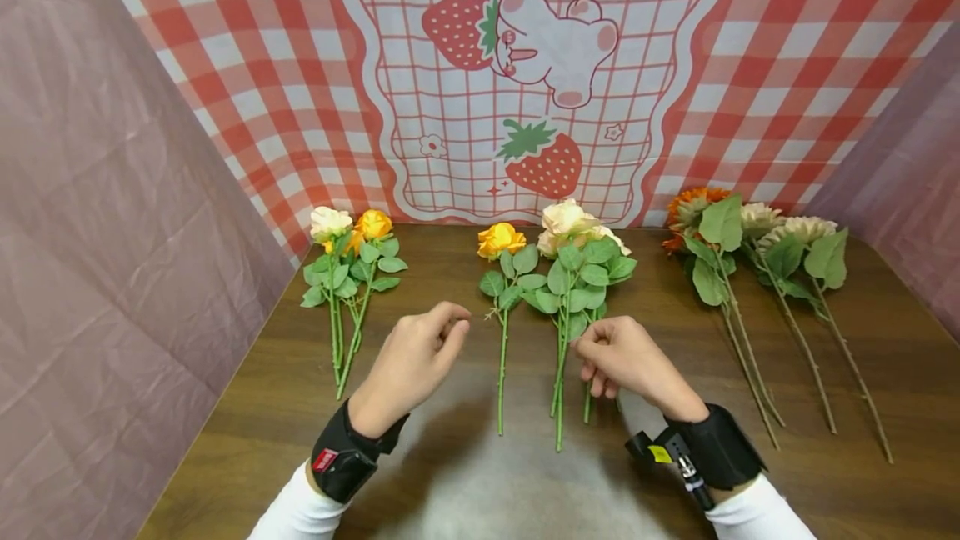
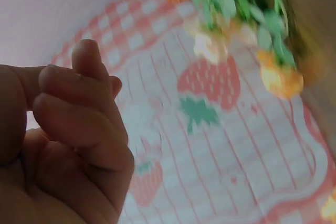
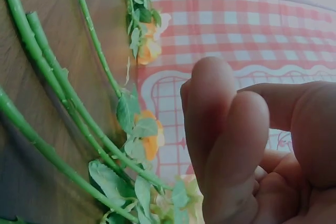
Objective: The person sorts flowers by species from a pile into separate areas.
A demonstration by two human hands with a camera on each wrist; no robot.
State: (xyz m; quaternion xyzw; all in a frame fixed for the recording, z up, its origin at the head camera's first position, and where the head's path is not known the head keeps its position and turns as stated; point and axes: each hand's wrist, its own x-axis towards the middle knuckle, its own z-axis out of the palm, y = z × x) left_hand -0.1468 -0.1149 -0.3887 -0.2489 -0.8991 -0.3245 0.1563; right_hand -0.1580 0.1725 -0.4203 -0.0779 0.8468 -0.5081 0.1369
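My left hand (image 1: 411, 357) hovers above the table with its fingers loosely bent and nothing in them, left of a single yellow-orange rose (image 1: 501, 241). In the left wrist view the bent fingers (image 2: 84, 114) hold nothing. Over the stems of a group of pale pink roses (image 1: 568, 220) hangs my right hand (image 1: 626, 357), fingers loosely curled. The right wrist view shows its fingertips (image 3: 247, 119) apart from the green stems (image 3: 68, 93). Part of the group's stems is hidden behind that hand in the head view.
At the left lies a small group with a cream rose (image 1: 330, 224) and an orange rose (image 1: 373, 225). Toward the right lie orange flowers (image 1: 693, 208) and cream flowers (image 1: 802, 230) on long stems. A strawberry-print cloth (image 1: 637, 140) stands behind the wooden table (image 1: 247, 432).
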